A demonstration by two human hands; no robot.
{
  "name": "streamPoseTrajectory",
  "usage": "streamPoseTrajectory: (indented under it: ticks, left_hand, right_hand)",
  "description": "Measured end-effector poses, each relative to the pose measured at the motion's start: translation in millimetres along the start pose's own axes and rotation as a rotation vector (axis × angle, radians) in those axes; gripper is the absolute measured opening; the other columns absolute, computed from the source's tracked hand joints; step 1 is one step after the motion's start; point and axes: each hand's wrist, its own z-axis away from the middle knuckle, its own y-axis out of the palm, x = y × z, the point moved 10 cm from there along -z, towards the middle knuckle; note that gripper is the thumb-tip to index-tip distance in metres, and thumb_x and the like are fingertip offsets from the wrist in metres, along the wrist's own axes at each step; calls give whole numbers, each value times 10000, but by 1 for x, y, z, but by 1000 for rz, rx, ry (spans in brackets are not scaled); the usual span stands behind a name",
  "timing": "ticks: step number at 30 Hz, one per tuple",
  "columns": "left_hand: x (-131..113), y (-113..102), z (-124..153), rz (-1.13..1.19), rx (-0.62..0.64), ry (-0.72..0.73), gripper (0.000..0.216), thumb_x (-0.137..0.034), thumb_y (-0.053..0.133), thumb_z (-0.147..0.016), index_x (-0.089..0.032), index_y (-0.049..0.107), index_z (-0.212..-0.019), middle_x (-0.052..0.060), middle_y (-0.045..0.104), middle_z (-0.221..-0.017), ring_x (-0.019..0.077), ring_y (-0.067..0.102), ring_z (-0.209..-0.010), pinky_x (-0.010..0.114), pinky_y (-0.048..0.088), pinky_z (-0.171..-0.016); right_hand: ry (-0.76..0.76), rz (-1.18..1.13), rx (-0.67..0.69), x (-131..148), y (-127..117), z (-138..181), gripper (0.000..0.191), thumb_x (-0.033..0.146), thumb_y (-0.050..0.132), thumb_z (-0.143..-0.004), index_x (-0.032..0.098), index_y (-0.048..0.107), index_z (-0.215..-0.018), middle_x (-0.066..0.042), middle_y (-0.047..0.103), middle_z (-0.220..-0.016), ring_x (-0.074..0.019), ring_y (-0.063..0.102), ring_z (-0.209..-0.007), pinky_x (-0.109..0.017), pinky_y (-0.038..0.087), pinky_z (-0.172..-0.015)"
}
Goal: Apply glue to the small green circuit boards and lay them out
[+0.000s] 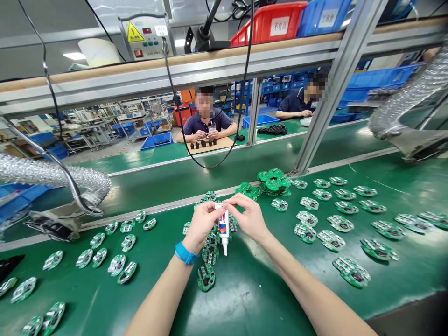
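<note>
A white glue tube [223, 225] with a red, blue and orange label hangs nozzle-down over the bench. Its flat end is pinched between the fingers of my left hand [203, 224] and my right hand [248, 213], which meet at the top. A blue band circles my left wrist. Below and behind the tube lies a cluster of green circuit boards [206, 277], partly hidden by the tube and my hands. Beyond my right hand, bare green boards [273, 182] are heaped in a pile.
Many round circuit boards lie spread out left [116, 264] and right [341, 223] on the green bench. Silver exhaust hoses [56, 175] flank both sides. A metal post [336, 93] and a dangling black cable [170, 79] stand ahead. Two people sit across the bench.
</note>
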Motion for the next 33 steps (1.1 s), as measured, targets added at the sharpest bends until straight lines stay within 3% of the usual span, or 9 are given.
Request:
streamPoseTrajectory:
  ticks: [4,8,15,23,33]
  left_hand:
    - [12,2,-2,70,40,-97,427,-486,904,-599,-125,725,-741,20,623,-684,105,496,-616,254,390,-616]
    - [17,-2,-4,48,38,-108,434,-505,897,-599,-118,727,-698,26,617,-648,107,487,-600,260,385,-609]
    - [19,-6,-6,-2,-4,-74,326,-416,879,-627,-133,727,-684,14,623,-636,107,477,-595,251,353,-587]
    - [25,-5,-5,-30,18,-117,257,-365,795,-608,-137,706,-685,10,589,-628,109,478,-582,258,353,-592]
    - [9,0,-1,-78,44,-82,277,-398,785,-643,-132,712,-660,22,592,-641,113,452,-613,265,343,-615]
  right_hand:
    - [-235,181,28,22,2,2,142,205,659,-979,225,790,-929,-53,734,-843,-215,679,-808,-357,542,-750]
    - [-339,303,39,27,5,4,145,191,638,-1005,205,761,-929,-63,727,-842,-217,670,-797,-353,529,-729]
    - [-409,477,230,27,17,6,171,169,597,-1032,188,734,-930,-66,728,-866,-219,643,-814,-365,484,-754]
    - [-563,662,347,40,28,12,306,185,508,-1079,180,676,-823,-40,652,-781,-202,551,-778,-367,427,-799]
    - [-528,668,339,42,24,9,231,157,555,-1054,167,687,-865,-46,679,-818,-205,580,-809,-367,421,-815]
